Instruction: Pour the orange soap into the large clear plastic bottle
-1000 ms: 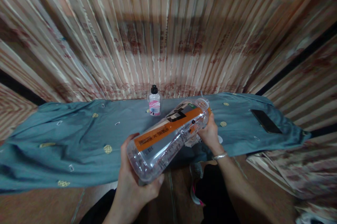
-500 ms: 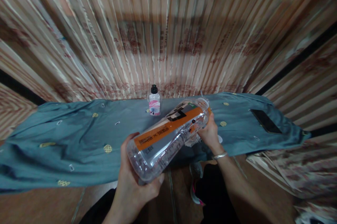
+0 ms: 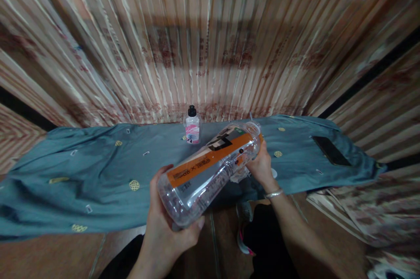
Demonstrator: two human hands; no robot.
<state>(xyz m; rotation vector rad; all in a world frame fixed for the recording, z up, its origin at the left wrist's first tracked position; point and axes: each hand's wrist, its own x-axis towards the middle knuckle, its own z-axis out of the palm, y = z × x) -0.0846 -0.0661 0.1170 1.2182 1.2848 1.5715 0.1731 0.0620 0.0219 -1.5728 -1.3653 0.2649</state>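
Observation:
A large clear plastic bottle point(image 3: 203, 169) with an orange, grey and black label lies tilted between my hands, its base toward me and its neck pointing away to the right. My left hand point(image 3: 164, 226) cups the base from below. My right hand point(image 3: 260, 165) grips the bottle near its neck, above a blue-green cloth point(image 3: 98, 174). A thin silver bracelet sits on my right wrist.
A small clear bottle point(image 3: 192, 127) with a black cap and pink label stands at the cloth's far edge. A dark phone point(image 3: 330, 150) lies on the cloth at the right. Striped curtains hang behind. My shoe point(image 3: 244, 226) shows below.

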